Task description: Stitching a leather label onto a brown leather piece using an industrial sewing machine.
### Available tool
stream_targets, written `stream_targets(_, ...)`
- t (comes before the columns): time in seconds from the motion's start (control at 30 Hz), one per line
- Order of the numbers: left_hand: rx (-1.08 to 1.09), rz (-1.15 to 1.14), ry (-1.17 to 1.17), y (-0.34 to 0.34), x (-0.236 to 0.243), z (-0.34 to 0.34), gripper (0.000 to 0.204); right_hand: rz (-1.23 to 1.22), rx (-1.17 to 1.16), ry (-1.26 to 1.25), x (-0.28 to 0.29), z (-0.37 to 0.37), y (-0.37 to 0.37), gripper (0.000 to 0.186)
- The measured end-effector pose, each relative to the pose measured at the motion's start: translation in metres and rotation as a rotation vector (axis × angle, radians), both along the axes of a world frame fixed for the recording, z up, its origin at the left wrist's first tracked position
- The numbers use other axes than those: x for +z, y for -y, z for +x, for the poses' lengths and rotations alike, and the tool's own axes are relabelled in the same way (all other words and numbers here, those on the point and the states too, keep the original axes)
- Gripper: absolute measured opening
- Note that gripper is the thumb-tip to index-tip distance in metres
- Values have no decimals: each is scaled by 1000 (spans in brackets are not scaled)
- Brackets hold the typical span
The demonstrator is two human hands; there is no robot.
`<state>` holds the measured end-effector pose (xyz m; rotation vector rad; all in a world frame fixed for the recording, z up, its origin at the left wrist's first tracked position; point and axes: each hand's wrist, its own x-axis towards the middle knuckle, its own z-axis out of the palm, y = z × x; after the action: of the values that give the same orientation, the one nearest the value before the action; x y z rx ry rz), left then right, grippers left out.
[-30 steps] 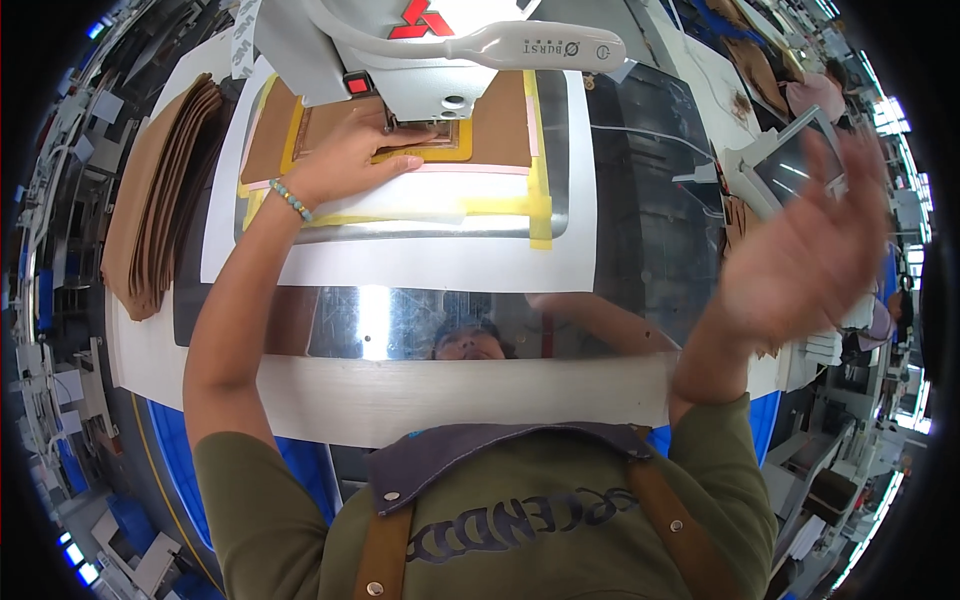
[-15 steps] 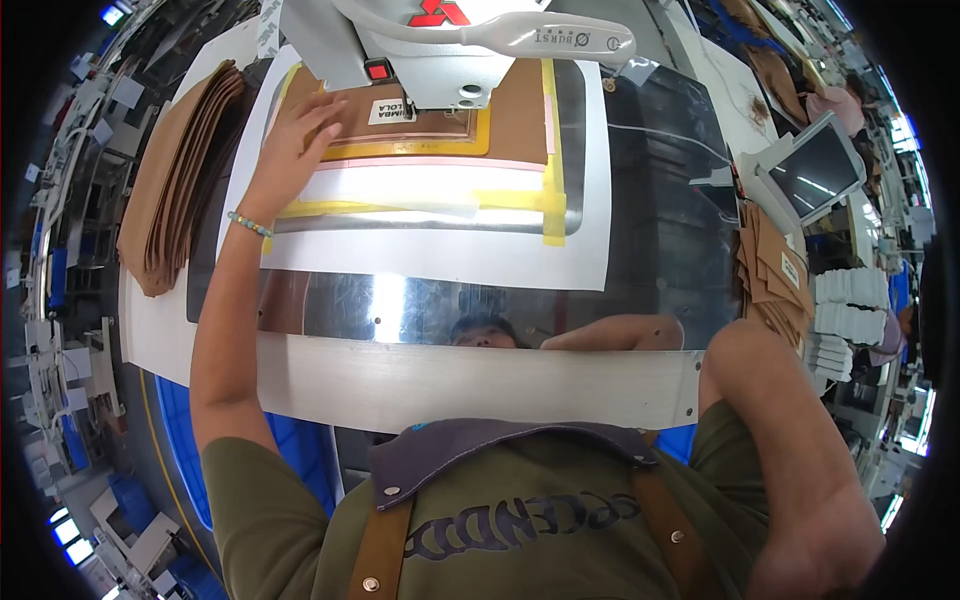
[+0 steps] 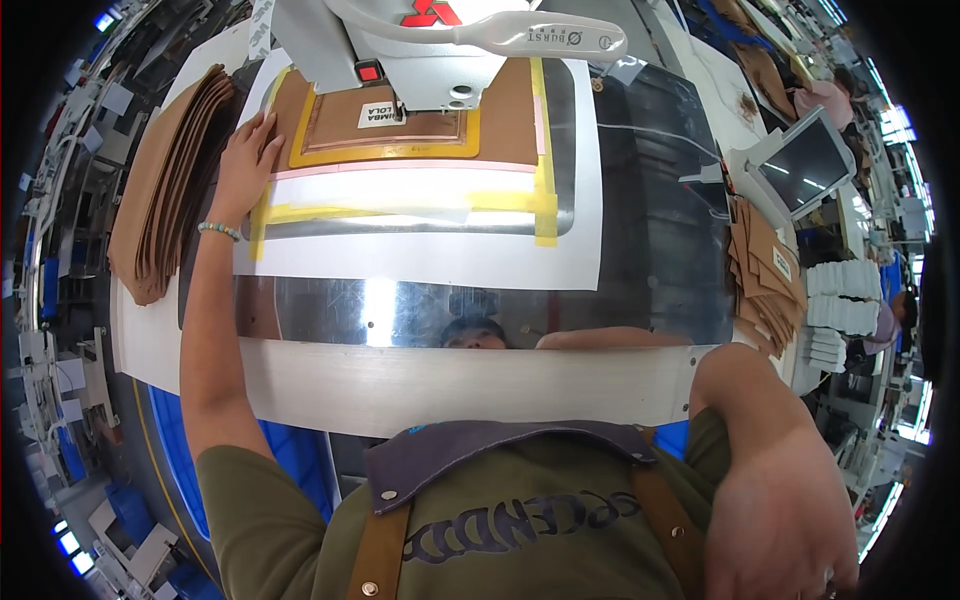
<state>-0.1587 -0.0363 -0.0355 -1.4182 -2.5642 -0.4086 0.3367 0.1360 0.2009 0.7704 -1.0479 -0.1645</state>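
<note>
My left hand (image 3: 248,165) lies palm down with its fingers stretched, at the left edge of a flat brown panel (image 3: 512,110). A yellow frame (image 3: 400,153) rests on this panel, around a small white printed label (image 3: 376,115). Above the label stands the head of a white sewing machine (image 3: 440,75), its needle area close to the label's right side. Bent back at the elbow, my right arm brings my right hand (image 3: 775,520) to the lower right, near my body. Its fingertips run off the lower edge.
A white sheet (image 3: 420,255) with yellow tape lies under the panel on a shiny metal plate (image 3: 650,250). Brown panels are stacked at the left (image 3: 160,200) and labelled brown pieces (image 3: 765,265) at the right. A monitor (image 3: 808,165) and white bundles (image 3: 840,300) stand further right.
My left hand has slid left, from beside the yellow frame to the panel's left edge. My right hand has come into view at the lower right.
</note>
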Motion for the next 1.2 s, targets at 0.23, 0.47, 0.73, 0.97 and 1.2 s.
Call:
stream_targets(0.23, -116, -75, -102, -22, 9, 33, 53, -209, -533, 1433, -135, -5, -49, 48)
stream_targets(0.47, -246, 57, -217, -62, 5, 84, 39, -286, -439, 1705, -187, -51, -42, 40)
stream_targets(0.73, -187, 237, 69, -110, 8, 137, 21, -315, -359, 1685, -202, -42, -45, 27)
stream_targets(0.97, -206, 298, 542, -114, 17, 127, 40, -363, -267, 1698, -205, -46, -43, 25)
stream_targets(1.2, -372, 165, 705, -101, 31, 118, 35, -355, -275, 1725, -193, -43, -44, 24)
